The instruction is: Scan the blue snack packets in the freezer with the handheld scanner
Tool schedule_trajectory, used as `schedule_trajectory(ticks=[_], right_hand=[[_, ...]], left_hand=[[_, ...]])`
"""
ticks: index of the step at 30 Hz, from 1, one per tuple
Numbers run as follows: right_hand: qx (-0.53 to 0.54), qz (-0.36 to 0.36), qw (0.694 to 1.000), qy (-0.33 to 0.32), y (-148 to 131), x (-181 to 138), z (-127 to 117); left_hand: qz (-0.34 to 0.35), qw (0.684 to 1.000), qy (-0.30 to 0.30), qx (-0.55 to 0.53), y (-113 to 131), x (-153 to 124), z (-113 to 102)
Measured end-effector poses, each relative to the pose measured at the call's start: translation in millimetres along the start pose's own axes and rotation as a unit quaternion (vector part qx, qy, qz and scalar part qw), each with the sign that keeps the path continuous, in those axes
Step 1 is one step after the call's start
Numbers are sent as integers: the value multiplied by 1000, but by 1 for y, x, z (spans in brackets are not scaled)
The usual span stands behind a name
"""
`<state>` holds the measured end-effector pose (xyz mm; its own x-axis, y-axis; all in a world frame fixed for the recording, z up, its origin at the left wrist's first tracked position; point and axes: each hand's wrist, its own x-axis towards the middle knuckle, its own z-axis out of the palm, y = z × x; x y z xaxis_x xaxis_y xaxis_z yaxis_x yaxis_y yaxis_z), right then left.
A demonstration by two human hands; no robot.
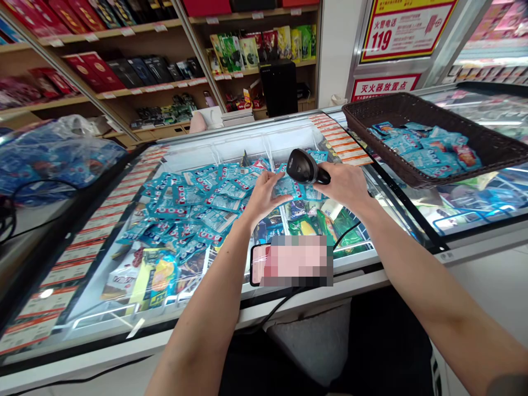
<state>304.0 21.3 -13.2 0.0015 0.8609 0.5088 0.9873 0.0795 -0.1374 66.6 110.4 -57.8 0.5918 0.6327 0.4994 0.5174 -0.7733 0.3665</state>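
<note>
In my right hand (344, 184) is a black handheld barcode scanner (303, 166), its head tilted over the packets. My left hand (266, 193) grips a small blue snack packet (284, 187) by its side, thumb and fingers at its edges, right beneath the scanner. Many similar blue packets (218, 192) lie piled on the glass top of a freezer, mostly to the left of my hands. A phone (259, 265), its screen largely blurred out, rests near the front edge below my hands.
A brown wicker basket (416, 175) with more blue packets stands at the right. Clear plastic bags (61, 154) of blue packets sit at the left. The scanner's black cable (280, 305) crosses the freezer's front edge. Stocked shelves (144, 88) line the back.
</note>
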Motion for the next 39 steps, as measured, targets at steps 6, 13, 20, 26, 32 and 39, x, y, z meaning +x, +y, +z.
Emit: schedule_trajectory(ticks=[6, 13, 20, 26, 32, 39], right_hand=[[7, 5, 1000, 11, -1, -1, -1], [14, 7, 1000, 20, -1, -1, -1], [7, -20, 1000, 18, -2, -1, 0], [-4, -40, 999, 4, -4, -2, 2], [-9, -54, 998, -12, -5, -4, 3], [-5, -47, 999, -24, -7, -3, 0]], left_hand=[[-136, 983, 56, -112, 9, 4, -6], [-223, 940, 201, -162, -5, 6, -6], [-266, 861, 268, -339, -10, 6, -2], [-254, 835, 285, -396, -8, 8, -3], [-275, 835, 269, -393, -6, 6, -4], [-281, 869, 239, -331, -6, 7, -2]])
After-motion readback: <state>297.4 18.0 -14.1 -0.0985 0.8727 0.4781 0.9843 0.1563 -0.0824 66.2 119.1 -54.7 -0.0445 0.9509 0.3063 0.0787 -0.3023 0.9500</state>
